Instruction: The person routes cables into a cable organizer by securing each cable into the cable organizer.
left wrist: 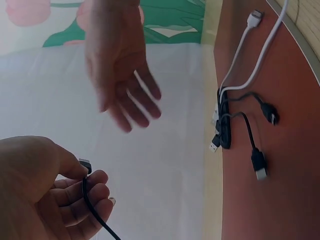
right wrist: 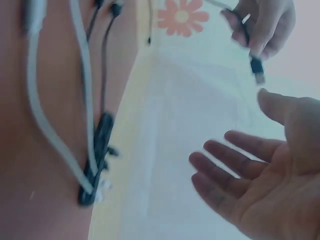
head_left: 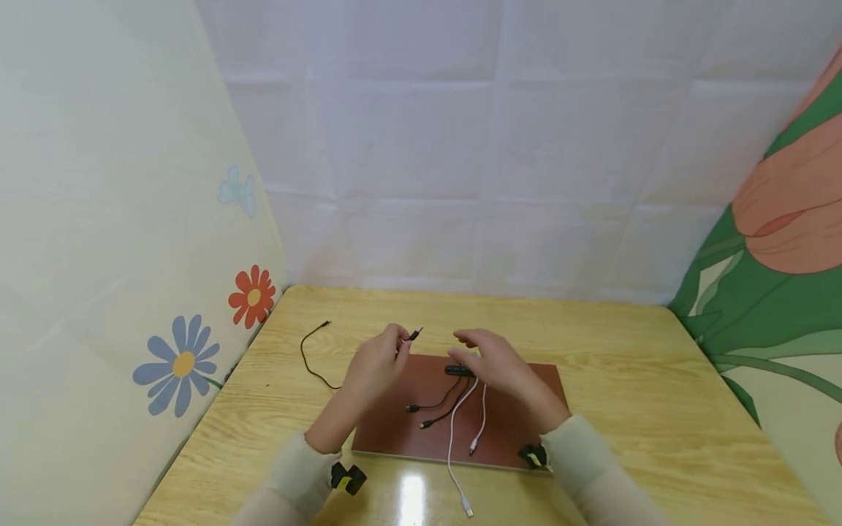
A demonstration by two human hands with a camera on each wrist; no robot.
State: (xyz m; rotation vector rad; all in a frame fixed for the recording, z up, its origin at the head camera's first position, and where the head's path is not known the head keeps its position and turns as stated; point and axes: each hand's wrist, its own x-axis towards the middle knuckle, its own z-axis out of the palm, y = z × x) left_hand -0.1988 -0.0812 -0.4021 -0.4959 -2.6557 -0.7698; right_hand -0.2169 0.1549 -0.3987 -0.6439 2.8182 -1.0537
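Note:
My left hand (head_left: pixel 376 359) pinches a black USB cable (left wrist: pixel 92 207) near one plug between thumb and fingers, above the far edge of a reddish-brown board (head_left: pixel 388 431). The metal tip of that plug (right wrist: pixel 258 75) points toward my right hand (head_left: pixel 493 358). Fingers spread and holding nothing, the right hand hovers over a black cable holder (head_left: pixel 459 370) on the board's far part. Two white cables (left wrist: pixel 264 52) and two short black cables (left wrist: pixel 248 132) run through the holder. Their near ends lie toward me, one white plug (head_left: pixel 466 507) reaching past the board's front edge.
A thin black cable length (head_left: pixel 304 352) lies on the wooden table (head_left: pixel 631 394) left of the board, its plug toward the back. White cloth (head_left: pixel 421 146) hangs behind the table, and flower-patterned cloths stand at both sides.

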